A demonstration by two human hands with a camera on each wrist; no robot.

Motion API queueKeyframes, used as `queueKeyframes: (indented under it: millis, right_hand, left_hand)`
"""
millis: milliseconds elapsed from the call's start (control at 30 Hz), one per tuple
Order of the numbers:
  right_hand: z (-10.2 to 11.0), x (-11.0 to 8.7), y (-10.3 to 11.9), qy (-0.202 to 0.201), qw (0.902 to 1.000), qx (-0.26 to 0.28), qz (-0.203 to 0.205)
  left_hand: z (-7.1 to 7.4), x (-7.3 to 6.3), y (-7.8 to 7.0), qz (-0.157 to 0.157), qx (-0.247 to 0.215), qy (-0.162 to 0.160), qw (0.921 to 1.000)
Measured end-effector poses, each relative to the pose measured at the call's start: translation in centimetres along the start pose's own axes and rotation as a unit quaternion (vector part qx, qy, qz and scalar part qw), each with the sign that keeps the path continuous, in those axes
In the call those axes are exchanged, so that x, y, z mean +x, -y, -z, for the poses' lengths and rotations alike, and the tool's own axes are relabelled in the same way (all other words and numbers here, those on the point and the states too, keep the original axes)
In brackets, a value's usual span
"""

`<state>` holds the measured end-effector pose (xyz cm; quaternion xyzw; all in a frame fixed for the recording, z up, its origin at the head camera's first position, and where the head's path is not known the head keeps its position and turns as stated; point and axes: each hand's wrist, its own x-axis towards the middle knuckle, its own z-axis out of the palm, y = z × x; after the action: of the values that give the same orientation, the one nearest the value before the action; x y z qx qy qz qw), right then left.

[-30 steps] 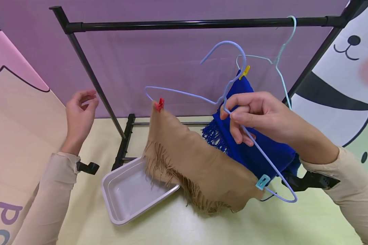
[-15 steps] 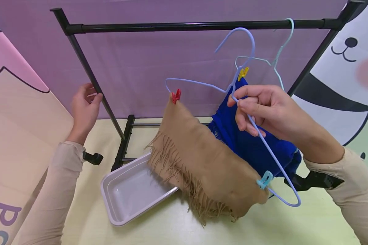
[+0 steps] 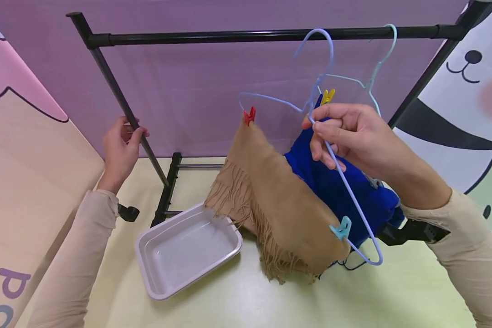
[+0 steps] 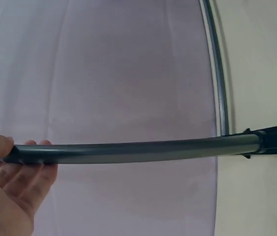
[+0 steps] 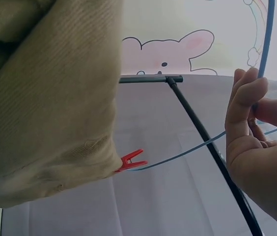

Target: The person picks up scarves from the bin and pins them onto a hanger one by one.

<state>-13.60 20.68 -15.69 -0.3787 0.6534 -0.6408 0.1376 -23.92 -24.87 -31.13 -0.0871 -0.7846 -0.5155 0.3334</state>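
Observation:
My right hand (image 3: 348,136) pinches the periwinkle wire hanger (image 3: 354,200) along one shoulder, just below the neck. Its hook overlaps the rack's black top bar (image 3: 209,37) in the head view. From it hangs a tan fringed scarf (image 3: 287,191), fixed by a red clip (image 3: 249,116) at one end and a light blue clip (image 3: 342,228) at the other. My left hand (image 3: 123,152) grips the rack's left post (image 4: 153,152), thumb on one side and fingers behind. Behind the scarf, a blue fringed cloth (image 3: 328,182) is partly hidden.
A mint hanger (image 3: 375,73) hangs on the bar's right end, with a yellow clip (image 3: 328,96) at the blue cloth's top. A pale grey tray (image 3: 143,264) stands on the table, below and left of the scarf. Purple backdrop behind the rack.
My right hand has raised the hanger, its hook climbing to the top bar, and the scarf has swung right off most of the tray. My left hand has moved right and taken hold of the post.

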Motion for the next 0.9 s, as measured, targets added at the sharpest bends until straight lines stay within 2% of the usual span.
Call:
queueKeyframes:
  millis: [167,433,567,733,900]
  right_hand:
    - [0.1,1.7,-0.8,0.004,0.9997,0.025,0.006]
    - [-0.5,4.7,-1.6,-0.004,1.0,-0.002,0.001]
    - [-0.6,5.9,-1.9,-0.013,0.9998,-0.012,-0.004]
    - [-0.7,7.4,-2.3,0.002,0.9998,0.019,-0.005]
    - [-1.2,8.9,-2.6,-0.001,0.9998,0.02,-0.006]
  left_hand:
    - [0.3,-0.4,0.5,-0.001,-0.014,-0.019,0.9997]
    - [0.0,-1.0,1.2,-0.019,0.001,-0.059,0.9981]
    - [-0.6,-1.2,1.3,-0.016,-0.002,-0.063,0.9979]
    - [-1.0,-1.5,1.3,-0.015,-0.019,-0.068,0.9974]
    - [-1.4,-1.6,1.6,-0.02,-0.024,-0.071,0.997]
